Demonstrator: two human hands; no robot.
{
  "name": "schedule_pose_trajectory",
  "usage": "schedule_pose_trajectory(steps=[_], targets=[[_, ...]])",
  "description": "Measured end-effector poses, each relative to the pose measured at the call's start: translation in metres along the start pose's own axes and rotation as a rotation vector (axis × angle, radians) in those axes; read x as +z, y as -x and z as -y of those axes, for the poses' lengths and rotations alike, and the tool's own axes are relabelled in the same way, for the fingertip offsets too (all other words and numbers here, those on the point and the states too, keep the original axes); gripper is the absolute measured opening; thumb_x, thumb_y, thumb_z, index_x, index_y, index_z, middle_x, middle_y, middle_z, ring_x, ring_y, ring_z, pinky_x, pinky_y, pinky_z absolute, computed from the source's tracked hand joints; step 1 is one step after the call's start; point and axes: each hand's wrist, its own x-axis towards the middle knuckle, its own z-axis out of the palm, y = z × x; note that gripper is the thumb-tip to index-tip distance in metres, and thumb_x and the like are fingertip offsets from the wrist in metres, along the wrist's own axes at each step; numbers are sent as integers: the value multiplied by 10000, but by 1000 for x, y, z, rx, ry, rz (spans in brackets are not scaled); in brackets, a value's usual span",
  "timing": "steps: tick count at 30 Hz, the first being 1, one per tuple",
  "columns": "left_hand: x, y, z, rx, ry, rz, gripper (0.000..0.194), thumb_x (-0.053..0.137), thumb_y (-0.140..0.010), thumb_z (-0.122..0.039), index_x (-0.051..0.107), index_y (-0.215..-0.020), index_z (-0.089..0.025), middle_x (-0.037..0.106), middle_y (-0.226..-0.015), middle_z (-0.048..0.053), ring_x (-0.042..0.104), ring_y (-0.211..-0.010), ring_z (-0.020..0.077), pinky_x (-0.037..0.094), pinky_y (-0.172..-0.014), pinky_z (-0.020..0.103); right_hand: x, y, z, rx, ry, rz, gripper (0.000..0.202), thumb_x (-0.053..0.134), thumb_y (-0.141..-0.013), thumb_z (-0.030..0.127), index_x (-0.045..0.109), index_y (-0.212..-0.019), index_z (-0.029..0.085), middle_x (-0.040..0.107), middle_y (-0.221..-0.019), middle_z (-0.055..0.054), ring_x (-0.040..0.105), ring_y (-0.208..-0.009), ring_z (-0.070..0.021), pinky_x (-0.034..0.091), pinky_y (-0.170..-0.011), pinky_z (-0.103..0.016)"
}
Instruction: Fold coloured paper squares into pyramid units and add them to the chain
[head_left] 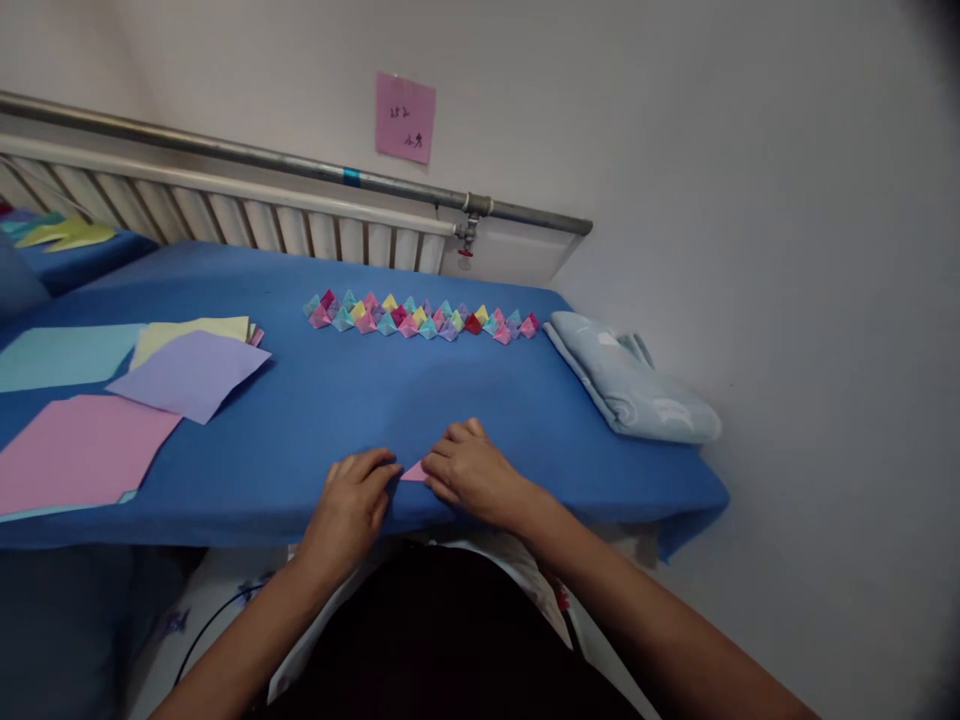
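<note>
A small piece of folded pink paper [414,472] lies near the front edge of the blue-covered table, between my two hands. My left hand [354,502] has its fingers curled together at the paper's left tip. From the other side my right hand [471,472] grips the paper with bent fingers and covers its right part. Only a pointed pink piece shows, so its full folded shape is hidden. Beyond my hands, several small folded paper pieces [427,320] in many colours stand in rows.
At left lie a pink sheet [82,450], a purple sheet [196,370], a light blue sheet [67,355] and yellow paper [169,335]. A folded light blue cloth [637,380] rests at right. Behind the table [322,400] are a radiator [262,222], a pipe [247,155] and a pink wall note [405,118].
</note>
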Motion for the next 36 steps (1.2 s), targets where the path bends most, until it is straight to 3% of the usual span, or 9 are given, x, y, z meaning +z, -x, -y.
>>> schedule_pose_trajectory(steps=[6, 13, 16, 19, 21, 25, 29, 36], targets=[[-2, 2, 5, -114, 122, -83, 316, 432, -846, -88, 655, -1047, -186, 640, -1118, 93, 585, -1022, 228, 485, -894, 436, 6, 1, 0, -24, 61, -66, 179, 521, -913, 249, 641, -816, 158, 662, -805, -63, 455, -793, -194, 230, -718, -342], [-7, 0, -4, -272, 254, -131, 304, 422, -858, -177, 654, -1054, -185, 644, -1112, 95, 604, -1043, 214, 486, -926, 410, 15, -2, 15, 110, 110, -167, 120, 555, -888, 208, 629, -825, 136, 664, -787, -86, 490, -791, -217, 254, -726, -357], [-10, -6, -12, -377, 400, -87, 302, 436, -854, -257, 643, -1061, -182, 679, -1021, 87, 640, -964, 210, 504, -884, 387, 20, -3, 16, 168, 108, -228, 150, 545, -905, 216, 622, -795, 150, 662, -756, -81, 500, -761, -210, 265, -711, -352], [-10, -16, -25, -603, 654, 59, 357, 485, -832, -375, 610, -1102, -177, 708, -870, 66, 672, -751, 200, 548, -678, 337, 21, -4, 17, 263, 59, -328, 124, 543, -907, 216, 620, -825, 164, 663, -761, -63, 509, -741, -205, 292, -697, -339], [-9, -24, -34, -720, 834, 126, 406, 520, -806, -432, 597, -1096, -158, 710, -839, 69, 674, -735, 208, 543, -602, 313, 20, -5, 20, 306, -1, -386, 96, 533, -903, 196, 614, -860, 167, 662, -791, -60, 518, -745, -201, 321, -694, -325], [-4, -36, -45, -784, 1009, 72, 438, 549, -773, -479, 598, -1037, -133, 708, -895, 93, 670, -802, 223, 549, -662, 334, 21, -10, 28, 309, -101, -423, 116, 486, -892, 126, 596, -888, 161, 649, -815, -62, 540, -757, -193, 379, -691, -301], [0, -39, -43, -802, 967, -5, 445, 519, -774, -485, 600, -1029, -129, 702, -954, 116, 669, -840, 238, 541, -707, 356, 22, -15, 32, 311, -109, -444, 155, 447, -905, 113, 582, -851, 169, 631, -778, -56, 549, -743, -192, 400, -678, -296], [1, -46, -35, -731, 682, -46, 377, 466, -795, -404, 608, -1032, -149, 715, -946, 117, 669, -876, 247, 495, -799, 376, 19, -20, 32, 328, -186, -473, 135, 454, -913, 124, 568, -858, 171, 628, -803, -55, 562, -764, -186, 427, -695, -281]])
